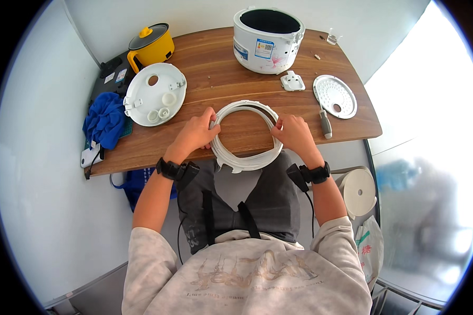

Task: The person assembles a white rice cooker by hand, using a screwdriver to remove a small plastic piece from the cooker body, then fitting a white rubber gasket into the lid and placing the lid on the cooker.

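At the near edge of the wood-grain table (215,58), I see a smooth white plastic ring (244,164), tabbed at its rim; the left hand (195,133) and right hand (295,135), nearly closed, pinch its opposite sides. Beyond lie a grey-handled screwdriver (325,123), a dimpled white disc (333,93) and a round lid shell (147,94); farthest, I note a cylindrical rice-cooker body (249,39) and a yellow pot (160,50).

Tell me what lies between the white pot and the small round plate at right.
The head view shows a small white plastic piece between pot and plate.
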